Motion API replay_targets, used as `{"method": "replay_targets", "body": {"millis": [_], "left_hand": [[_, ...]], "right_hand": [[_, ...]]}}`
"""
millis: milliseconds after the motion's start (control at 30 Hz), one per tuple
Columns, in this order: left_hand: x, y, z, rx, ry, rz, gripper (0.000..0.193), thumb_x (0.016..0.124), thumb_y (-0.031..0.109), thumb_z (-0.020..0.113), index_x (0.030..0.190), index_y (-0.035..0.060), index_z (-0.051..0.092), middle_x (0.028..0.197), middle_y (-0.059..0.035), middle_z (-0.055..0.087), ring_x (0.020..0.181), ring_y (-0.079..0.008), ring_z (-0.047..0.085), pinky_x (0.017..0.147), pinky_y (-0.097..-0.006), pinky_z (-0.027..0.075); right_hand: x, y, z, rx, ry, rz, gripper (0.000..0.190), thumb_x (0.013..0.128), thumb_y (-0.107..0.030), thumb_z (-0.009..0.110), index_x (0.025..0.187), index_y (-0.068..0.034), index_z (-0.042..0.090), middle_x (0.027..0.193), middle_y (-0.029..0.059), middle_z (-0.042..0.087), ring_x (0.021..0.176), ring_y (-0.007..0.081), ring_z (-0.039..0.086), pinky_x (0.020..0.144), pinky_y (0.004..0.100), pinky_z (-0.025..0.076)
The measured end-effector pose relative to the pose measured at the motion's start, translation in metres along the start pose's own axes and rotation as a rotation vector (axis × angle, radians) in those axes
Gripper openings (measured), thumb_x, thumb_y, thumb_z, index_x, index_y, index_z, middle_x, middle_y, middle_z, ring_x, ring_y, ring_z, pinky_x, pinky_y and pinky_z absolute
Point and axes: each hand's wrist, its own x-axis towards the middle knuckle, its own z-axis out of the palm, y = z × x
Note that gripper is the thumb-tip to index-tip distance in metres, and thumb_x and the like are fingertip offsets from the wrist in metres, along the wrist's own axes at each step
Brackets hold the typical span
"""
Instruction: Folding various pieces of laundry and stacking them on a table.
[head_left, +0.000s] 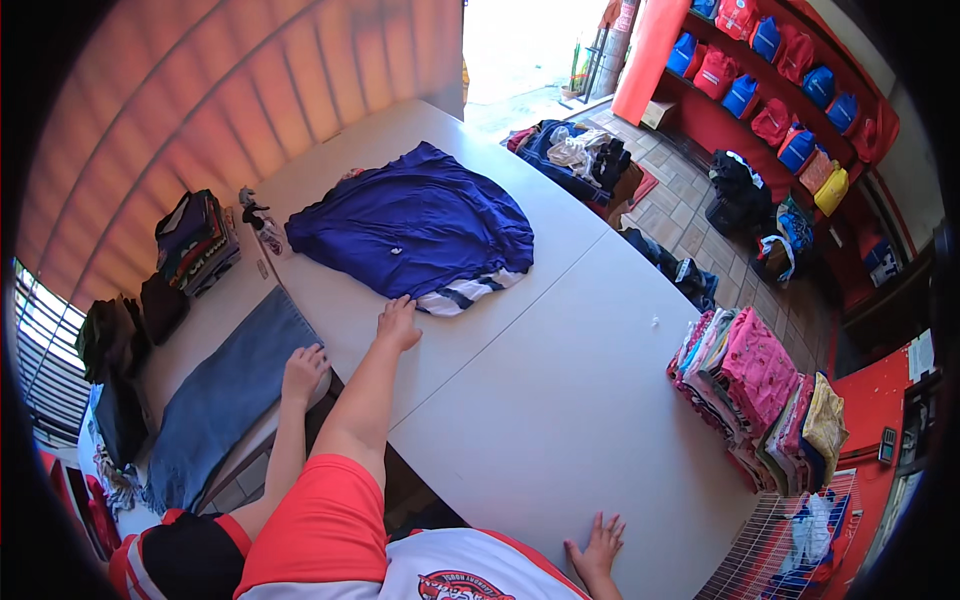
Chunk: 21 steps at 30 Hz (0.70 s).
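A dark blue-purple garment (420, 217) lies spread on the white table (525, 390), with a white and black patterned strip (472, 291) along its near edge. My left hand (398, 324) reaches out to that near edge, fingertips touching the cloth and the thumb apart from them. Flat on the tabletop near my body, my right hand (598, 549) has its fingers spread and holds nothing. To my left, a co-worker's hand (304, 369) rests at the end of folded blue denim trousers (225, 390).
A spray bottle (262, 225) and folded clothes (196, 244) stand at the left. Tall folded stacks (757, 397) sit on the right edge, beside a wire basket (795, 540). Beyond the table are a heaped laundry basket (577, 161), floor piles (739, 191) and red shelves of bags (772, 82).
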Motion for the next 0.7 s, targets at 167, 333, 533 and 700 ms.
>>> {"method": "replay_targets", "body": {"millis": [167, 333, 533, 700], "left_hand": [[0.008, -0.017, -0.027, -0.986, 0.133, -0.014, 0.059, 0.075, 0.021, 0.073, 0.126, 0.0006, 0.052, 0.134, -0.0102, 0.049, 0.123, -0.0224, 0.047, 0.102, -0.0363, 0.036], [-0.009, 0.006, -0.136, -1.520, 0.223, 0.268, 0.050, 0.083, 0.020, 0.068, 0.127, 0.0020, 0.052, 0.130, -0.0060, 0.050, 0.119, -0.0163, 0.045, 0.102, -0.0291, 0.029], [-0.053, 0.118, -0.202, -1.170, 0.355, 0.655, 0.044, 0.083, 0.017, 0.067, 0.120, -0.0017, 0.056, 0.124, -0.0106, 0.052, 0.119, -0.0201, 0.046, 0.104, -0.0307, 0.031], [-0.040, 0.098, -0.143, -1.288, 0.018, 0.387, 0.052, 0.083, 0.021, 0.068, 0.128, 0.0012, 0.051, 0.128, -0.0052, 0.049, 0.120, -0.0161, 0.045, 0.099, -0.0261, 0.035]], "right_hand": [[-0.001, -0.002, 0.001, 0.009, 0.003, 0.031, 0.104, 0.072, -0.052, 0.071, 0.150, -0.017, 0.013, 0.154, 0.0233, 0.000, 0.141, 0.0442, -0.002, 0.108, 0.0630, 0.011], [0.002, 0.003, 0.006, 0.018, 0.033, 0.013, 0.103, 0.071, -0.050, 0.073, 0.150, -0.021, 0.014, 0.154, 0.0217, 0.004, 0.142, 0.0418, -0.001, 0.109, 0.0610, 0.011], [0.000, 0.010, 0.005, 0.027, 0.034, 0.041, 0.099, 0.070, -0.046, 0.074, 0.149, -0.020, 0.019, 0.155, 0.0199, 0.006, 0.142, 0.0422, 0.003, 0.109, 0.0608, 0.015], [0.017, 0.020, 0.003, 0.099, 0.098, -0.046, 0.086, 0.073, -0.035, 0.074, 0.146, -0.018, 0.030, 0.152, 0.0217, 0.019, 0.140, 0.0431, 0.014, 0.112, 0.0458, 0.021]]}}
